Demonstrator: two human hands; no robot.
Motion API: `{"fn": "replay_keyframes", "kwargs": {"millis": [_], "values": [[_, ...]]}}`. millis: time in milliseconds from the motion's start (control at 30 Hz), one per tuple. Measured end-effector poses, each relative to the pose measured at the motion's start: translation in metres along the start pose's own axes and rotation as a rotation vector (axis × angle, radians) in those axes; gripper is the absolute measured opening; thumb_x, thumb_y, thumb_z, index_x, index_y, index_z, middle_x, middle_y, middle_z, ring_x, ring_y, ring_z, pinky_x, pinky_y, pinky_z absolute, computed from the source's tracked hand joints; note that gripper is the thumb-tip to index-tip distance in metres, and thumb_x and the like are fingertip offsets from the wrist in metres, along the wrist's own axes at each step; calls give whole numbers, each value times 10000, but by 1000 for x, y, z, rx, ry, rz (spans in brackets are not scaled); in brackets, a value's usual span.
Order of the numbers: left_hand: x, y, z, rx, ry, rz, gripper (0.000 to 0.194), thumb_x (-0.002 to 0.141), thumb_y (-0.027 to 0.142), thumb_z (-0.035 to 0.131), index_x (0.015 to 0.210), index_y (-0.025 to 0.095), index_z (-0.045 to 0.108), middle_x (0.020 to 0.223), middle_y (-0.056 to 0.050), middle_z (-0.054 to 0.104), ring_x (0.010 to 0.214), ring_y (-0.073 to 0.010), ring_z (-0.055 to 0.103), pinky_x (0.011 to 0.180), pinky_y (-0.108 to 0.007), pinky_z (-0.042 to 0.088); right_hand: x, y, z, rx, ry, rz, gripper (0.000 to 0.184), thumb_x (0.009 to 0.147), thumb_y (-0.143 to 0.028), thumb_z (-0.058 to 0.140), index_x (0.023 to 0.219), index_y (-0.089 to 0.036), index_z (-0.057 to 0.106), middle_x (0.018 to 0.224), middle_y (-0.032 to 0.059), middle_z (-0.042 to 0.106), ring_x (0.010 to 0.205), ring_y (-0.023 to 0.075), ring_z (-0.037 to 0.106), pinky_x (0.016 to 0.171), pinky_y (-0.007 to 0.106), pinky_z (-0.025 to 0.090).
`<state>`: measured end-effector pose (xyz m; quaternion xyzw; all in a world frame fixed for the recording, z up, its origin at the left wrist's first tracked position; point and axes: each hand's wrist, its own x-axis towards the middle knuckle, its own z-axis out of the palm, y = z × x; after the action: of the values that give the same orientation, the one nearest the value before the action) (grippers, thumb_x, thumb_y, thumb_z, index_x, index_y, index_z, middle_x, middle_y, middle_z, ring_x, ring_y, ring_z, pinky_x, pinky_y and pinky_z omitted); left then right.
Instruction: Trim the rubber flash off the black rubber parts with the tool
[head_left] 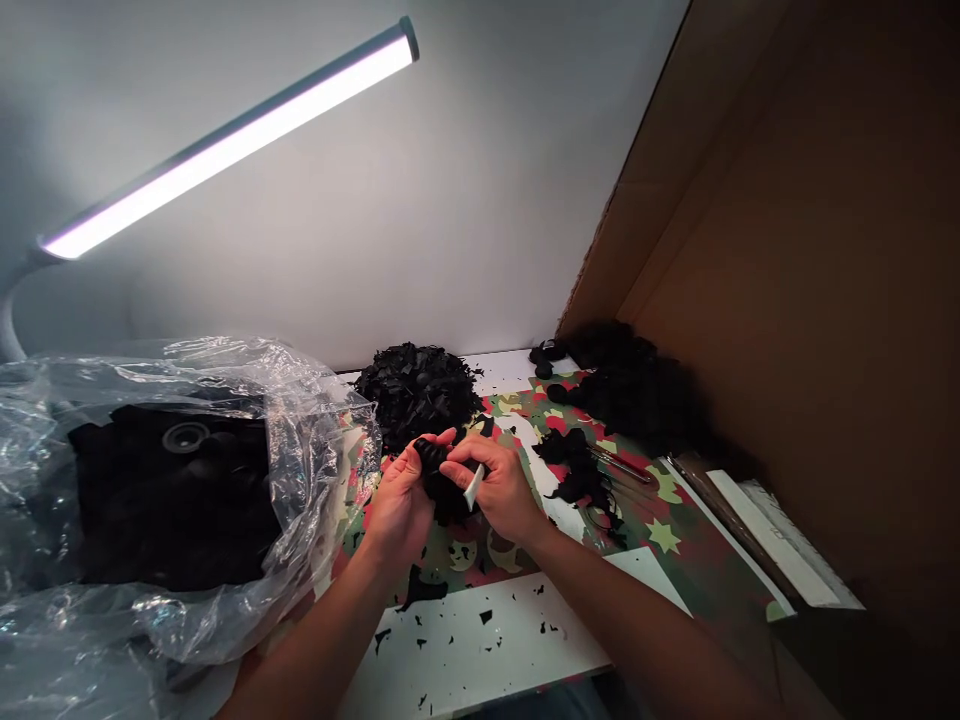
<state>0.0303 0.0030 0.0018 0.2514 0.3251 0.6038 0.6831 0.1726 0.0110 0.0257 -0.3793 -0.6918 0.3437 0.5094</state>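
Note:
Over the middle of the table, my left hand [403, 500] is closed around a small black ribbed piece [429, 456], pinching it between thumb and fingers. Close beside it, my right hand [504, 490] is closed on a slim tool with a white end [473, 487] that juts out below the fingers. The tool's working end is hidden, so its kind cannot be made out. Both hands meet at the black piece. Just behind them rises a heap of black shavings [420, 385]. More dark material shows beneath the fingers.
At left lies a clear plastic bag [315, 440] with black parts [172, 500]. Black scraps [577, 470] and metal tweezers [622, 463] lie right of my hands. A dark pile [637, 390] sits behind, by a cardboard wall [787, 300]. A lit lamp [232, 140] hangs above.

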Motion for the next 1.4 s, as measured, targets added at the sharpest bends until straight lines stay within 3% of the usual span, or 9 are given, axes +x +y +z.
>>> {"fn": "replay_keyframes", "kwargs": {"millis": [100, 200, 300, 433, 567, 767, 867, 1167, 1400], "values": [[-1, 5, -1, 120, -35, 31, 445, 794, 568, 747, 1045, 202, 721, 1180, -116, 739, 1143, -299, 647, 985, -451, 502, 0, 3, 0, -45, 0, -5, 184, 935, -271, 652, 764, -203, 650, 816, 19, 688, 756, 168, 631, 711, 292, 476], [-3, 16, -2, 548, 23, 282, 385, 837, 470, 731, 1135, 225, 720, 1261, -104, 689, 1225, -282, 583, 1048, -405, 439, -2, 9, -1, -228, 66, -65, 209, 963, -272, 623, 767, -201, 616, 793, 8, 663, 745, 162, 607, 765, 316, 427], [-6, 26, -4, 881, 113, 438, 354, 839, 396, 733, 1155, 237, 707, 1070, -57, 705, 997, -219, 637, 920, -327, 474, -5, 16, 0, -481, 113, -206, 230, 990, -261, 585, 770, -195, 606, 751, 4, 640, 748, 166, 574, 796, 340, 358], [-8, 31, -4, 852, 27, 259, 356, 840, 419, 716, 1123, 205, 688, 807, -2, 678, 704, -167, 614, 666, -266, 476, -11, 18, 6, -685, 10, -356, 321, 1036, -252, 501, 734, -189, 591, 719, 19, 622, 718, 169, 529, 744, 339, 312], [-4, 34, -7, 834, 26, 251, 228, 828, 381, 716, 944, 185, 726, 897, -44, 723, 821, -193, 645, 745, -277, 487, -14, 16, 7, -616, -144, -390, 279, 1039, -230, 512, 788, -192, 628, 758, 15, 653, 732, 158, 558, 750, 327, 338], [-1, 39, -16, 806, 13, 286, 288, 809, 225, 698, 1095, 218, 677, 1045, -71, 745, 988, -226, 677, 849, -320, 500, 0, 13, -11, -395, -14, -119, 92, 1007, -263, 577, 1057, -209, 632, 890, 26, 662, 776, 178, 599, 720, 299, 435], [-5, 37, -16, 930, -15, 347, 328, 832, 147, 636, 1143, 248, 664, 1061, -53, 747, 1005, -226, 686, 882, -338, 497, 6, 15, -13, -480, -165, -175, 278, 994, -273, 607, 1259, -200, 569, 1033, 55, 666, 873, 199, 610, 751, 303, 444], [-4, 39, -19, 1231, -236, 515, 503, 813, 152, 702, 1284, 326, 664, 1260, -63, 687, 1161, -271, 625, 992, -402, 484, 6, 23, -5, -770, -340, -319, 161, 1008, -142, 511, 875, -188, 589, 791, 13, 605, 681, 164, 496, 690, 298, 330], [2, 40, -30, 1431, -301, 550, 250, 761, 112, 739, 927, 297, 765, 885, -33, 719, 859, -241, 631, 744, -322, 506, 7, 24, -10, -811, -513, -358, 161, 935, -74, 555, 837, -197, 588, 736, -5, 633, 628, 154, 497, 669, 301, 322]]}}
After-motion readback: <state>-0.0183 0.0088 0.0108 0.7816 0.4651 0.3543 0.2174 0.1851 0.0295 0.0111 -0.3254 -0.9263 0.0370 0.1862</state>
